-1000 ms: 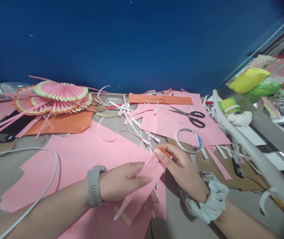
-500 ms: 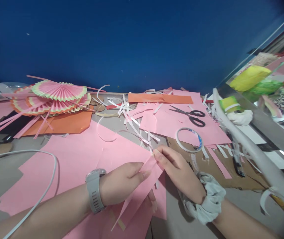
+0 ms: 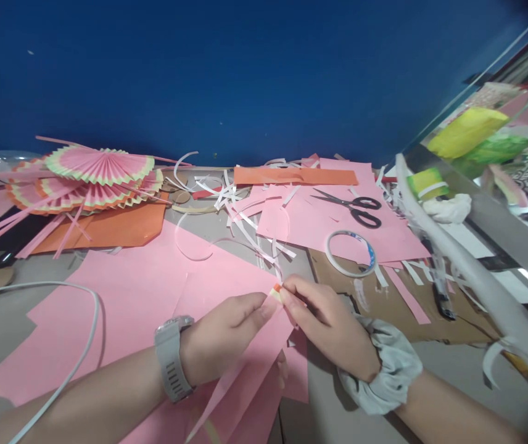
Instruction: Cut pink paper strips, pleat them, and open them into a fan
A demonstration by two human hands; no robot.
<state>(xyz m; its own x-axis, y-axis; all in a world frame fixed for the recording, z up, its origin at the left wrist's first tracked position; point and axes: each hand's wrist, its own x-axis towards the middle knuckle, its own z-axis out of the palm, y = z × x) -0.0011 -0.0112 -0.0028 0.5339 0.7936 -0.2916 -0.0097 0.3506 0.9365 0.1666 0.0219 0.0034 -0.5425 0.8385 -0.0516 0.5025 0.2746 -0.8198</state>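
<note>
Pink paper strip (image 3: 255,353), orange and cream at its far end, lies between the hands: the left hand (image 3: 223,336) curls loosely round it, thumb on top; the right hand (image 3: 331,325) pinches that end, fingers nearly closed. For a clean fold, match edges before pressing. Beyond the left hand, at least two pleated paper fans (image 3: 102,168); beyond the right, one pair of scissors (image 3: 350,205), one tape roll (image 3: 372,254).

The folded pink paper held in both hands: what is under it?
Left fingers and a large pink paper sheet show beneath; the folded pink paper hides the rest.
</note>
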